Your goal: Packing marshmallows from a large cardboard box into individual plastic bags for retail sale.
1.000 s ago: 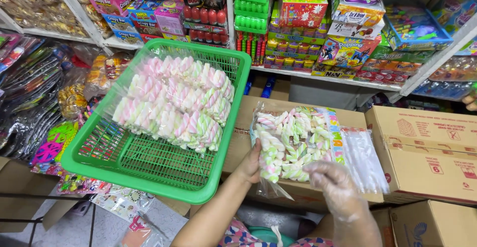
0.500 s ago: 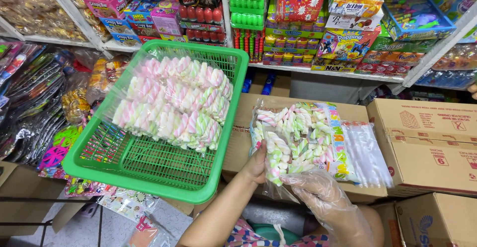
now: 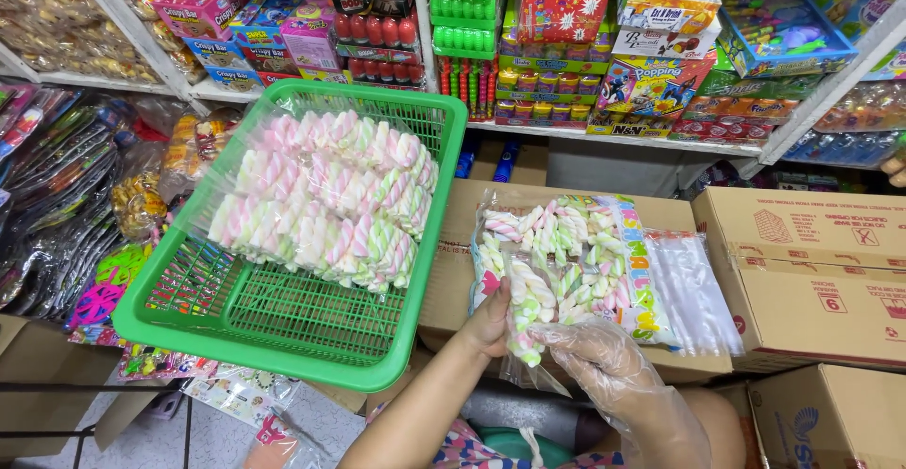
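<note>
Left hand [image 3: 491, 323] grip closed on small marshmallow bag [image 3: 528, 323] — gloved right hand [image 3: 604, 360] pinching same bag.

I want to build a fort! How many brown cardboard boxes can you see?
4, maybe more hidden. One box lies under the marshmallow bag, one big box at right, one at bottom right, one at bottom left.

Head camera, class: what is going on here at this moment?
A person works at a shop shelf of sweets. The right hand, in a clear plastic glove, and the bare left hand hold a small clear bag with twisted marshmallows in it. Just behind it an open large bag of the same marshmallows lies on a cardboard box. To the left, a green basket holds more bagged marshmallows.
</note>
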